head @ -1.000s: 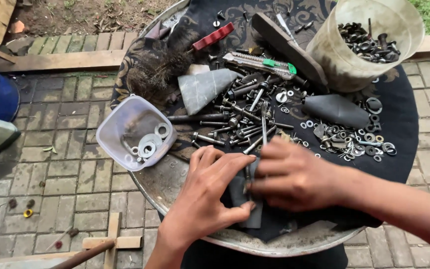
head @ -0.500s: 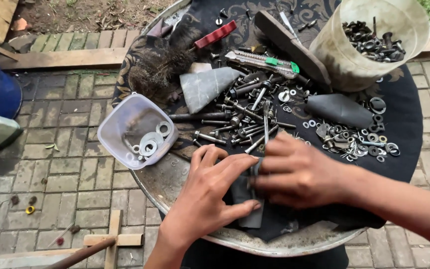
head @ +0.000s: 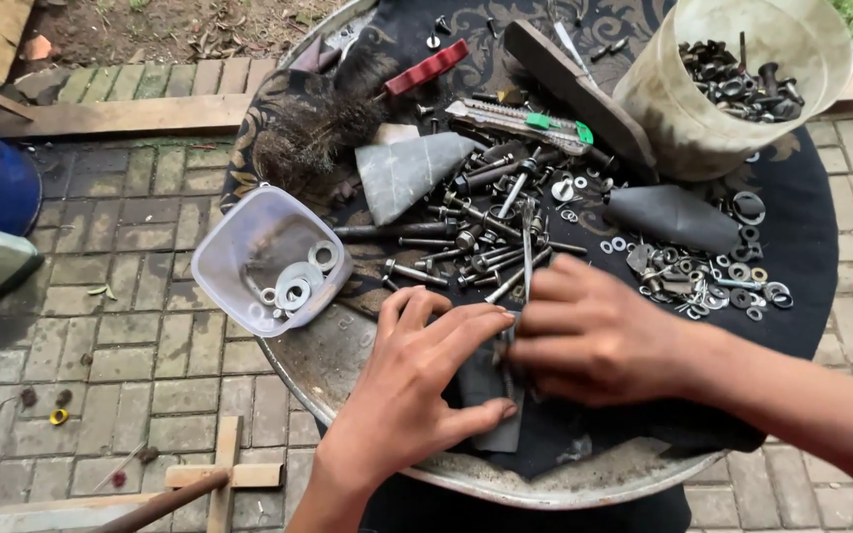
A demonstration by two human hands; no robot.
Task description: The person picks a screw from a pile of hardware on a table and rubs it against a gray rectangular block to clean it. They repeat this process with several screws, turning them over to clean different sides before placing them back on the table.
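Round metal tray (head: 367, 360) on a dark patterned cloth, serving as the counter, over brick paving. Left hand (head: 417, 390): fingers spread and nearly flat, thumb and forefinger bracketing a small dark grey sheet (head: 491, 395) at the tray's near edge; it presses on the sheet and does not close on it. Right hand (head: 594, 336): fingers curled together, tips meeting the left forefinger just above the sheet, apparently pinching a slim metal piece there; what exactly it grips cannot be told. Against the frames of a second and half a second ago, both hands sit in nearly the same place, the right having drawn slightly closer to the left fingertips; the sheet has not moved, so the work remains a fine pick at that one spot. Adjacent items: heap of bolts and screws (head: 491, 232) just beyond the hands; scattered washers (head: 733, 276) to the right; clear plastic tub (head: 269, 259) holding several washers, overhanging the tray's left rim; pale bucket of hardware (head: 733, 74) at far right; utility knife (head: 520, 120); folded grey sheet (head: 407, 173); red bar (head: 428, 67).
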